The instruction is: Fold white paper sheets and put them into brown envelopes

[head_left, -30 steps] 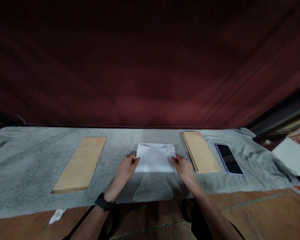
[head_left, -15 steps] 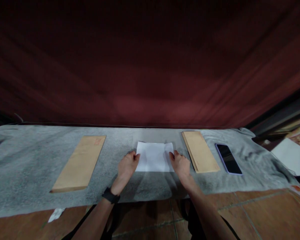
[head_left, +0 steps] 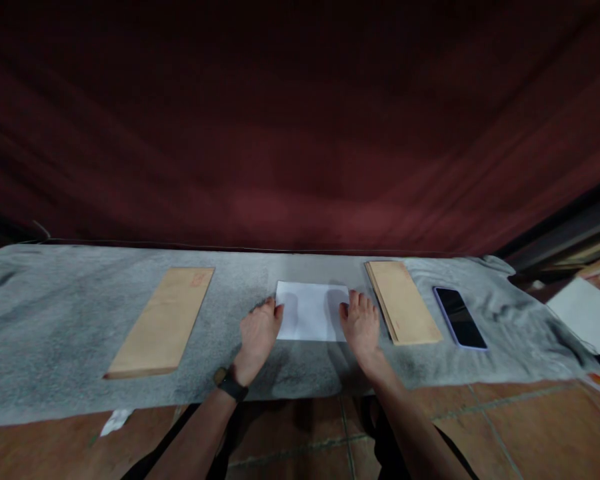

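Note:
A white sheet of paper (head_left: 311, 312) lies on the grey cloth straight in front of me. My left hand (head_left: 261, 328) is at its left edge, thumb on top and fingers curled round the side, closed on it. At the opposite edge, my right hand (head_left: 361, 325) has its thumb over the paper and its fingers along the side, closed on it. The fingertips under the sheet are hidden. To the left lies a brown envelope (head_left: 163, 323) with red print at its far end. A small stack of brown envelopes (head_left: 405, 303) is just right of my right hand.
A phone (head_left: 461, 319) in a purple case lies right of the stack. Grey cloth (head_left: 60, 320) covers the surface, with a dark red curtain (head_left: 290, 167) behind. A white board (head_left: 587, 313) is at far right. A white scrap (head_left: 116, 421) lies on the tiled floor.
The fingers of my right hand have straightened somewhat along the paper's edge. My left wrist has turned slightly. The sheet stays in nearly the same place; the view has shifted a little.

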### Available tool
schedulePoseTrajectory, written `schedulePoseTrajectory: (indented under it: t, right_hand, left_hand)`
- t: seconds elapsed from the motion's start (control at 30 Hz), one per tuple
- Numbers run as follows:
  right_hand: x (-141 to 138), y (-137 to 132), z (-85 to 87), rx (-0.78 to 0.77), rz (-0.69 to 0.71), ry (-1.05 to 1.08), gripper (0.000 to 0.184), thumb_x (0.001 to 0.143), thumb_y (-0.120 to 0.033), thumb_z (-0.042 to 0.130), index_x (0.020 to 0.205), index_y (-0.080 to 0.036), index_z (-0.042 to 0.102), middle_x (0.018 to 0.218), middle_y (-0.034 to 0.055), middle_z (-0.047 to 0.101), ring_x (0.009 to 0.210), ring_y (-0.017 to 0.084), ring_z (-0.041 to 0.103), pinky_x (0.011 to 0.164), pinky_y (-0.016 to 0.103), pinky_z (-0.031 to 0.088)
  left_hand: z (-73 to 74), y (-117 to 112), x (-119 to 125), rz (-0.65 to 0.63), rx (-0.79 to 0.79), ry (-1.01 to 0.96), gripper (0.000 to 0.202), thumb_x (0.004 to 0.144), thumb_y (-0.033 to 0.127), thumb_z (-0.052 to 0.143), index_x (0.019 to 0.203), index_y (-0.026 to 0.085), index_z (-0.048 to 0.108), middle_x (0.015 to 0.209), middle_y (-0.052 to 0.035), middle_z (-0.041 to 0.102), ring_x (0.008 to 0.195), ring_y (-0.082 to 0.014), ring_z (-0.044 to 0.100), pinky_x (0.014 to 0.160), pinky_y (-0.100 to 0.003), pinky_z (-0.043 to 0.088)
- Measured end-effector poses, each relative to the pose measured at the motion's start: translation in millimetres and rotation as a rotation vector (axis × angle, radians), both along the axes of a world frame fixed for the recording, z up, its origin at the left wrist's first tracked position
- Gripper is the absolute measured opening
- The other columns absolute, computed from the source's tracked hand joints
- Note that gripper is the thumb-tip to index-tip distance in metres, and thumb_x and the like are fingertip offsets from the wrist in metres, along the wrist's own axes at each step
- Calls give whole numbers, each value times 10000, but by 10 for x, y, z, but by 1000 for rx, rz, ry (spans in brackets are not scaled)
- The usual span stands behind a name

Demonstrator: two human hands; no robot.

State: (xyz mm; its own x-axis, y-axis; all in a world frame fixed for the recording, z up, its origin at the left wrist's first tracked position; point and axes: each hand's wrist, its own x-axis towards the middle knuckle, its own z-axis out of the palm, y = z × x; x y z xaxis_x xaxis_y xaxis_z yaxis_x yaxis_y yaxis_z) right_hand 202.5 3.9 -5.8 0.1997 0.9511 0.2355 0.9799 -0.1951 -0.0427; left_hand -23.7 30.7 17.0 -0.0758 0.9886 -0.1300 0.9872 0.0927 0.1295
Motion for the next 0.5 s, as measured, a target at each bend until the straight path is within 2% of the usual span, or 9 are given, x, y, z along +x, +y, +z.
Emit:
schedulePoseTrajectory:
  t: [0.07, 0.17, 0.27, 0.37, 0.5]
  right_hand:
    - [-62, -2, -30, 59, 89, 49, 345, 1007, -260, 449, 1288, -107, 580, 1159, 190, 689, 1074, 328, 637, 910, 454, 475]
    - [-215, -43, -98, 130, 301, 169, 421, 1033, -272, 387, 1398, -108, 517, 1389, 183, 597, 1268, 301, 554, 1043, 459, 432]
    - [-370, -119, -179, 117, 435, 218, 490, 1054, -317, 354, 1494, -119, 437, 1541, 158, 475, 1413, 272, 437, 1158, 461, 347]
    - [-467, -198, -256, 61, 447, 206, 513, 1066, -336, 339, 1531, -131, 406, 1588, 146, 418, 1462, 268, 382, 1192, 470, 303]
    - [-527, -272, -329, 28, 396, 177, 506, 1068, -334, 349, 1544, -173, 404, 1609, 123, 385, 1485, 278, 352, 1211, 494, 261]
  left_hand:
    - [12, -6, 14, -3, 9, 6, 371, 1021, 402, 405, 1150, 168, 662, 909, -149, 763, 888, -306, 748, 719, -350, 512]
    - [32, -4, 24, -9, 8, -2, 369, 1024, 401, 407, 1157, 166, 658, 907, -148, 763, 884, -308, 749, 714, -351, 516]
    - [41, 13, 12, -14, 3, -18, 367, 1028, 403, 405, 1143, 172, 665, 922, -148, 765, 886, -305, 750, 714, -350, 518]
    - [36, 32, -21, -21, -16, -53, 345, 1024, 404, 433, 1122, 180, 676, 947, -141, 769, 904, -288, 748, 724, -335, 516]
    - [25, 35, -71, -32, -34, -96, 301, 1004, 410, 491, 1083, 189, 679, 950, -122, 770, 912, -271, 743, 729, -319, 513]
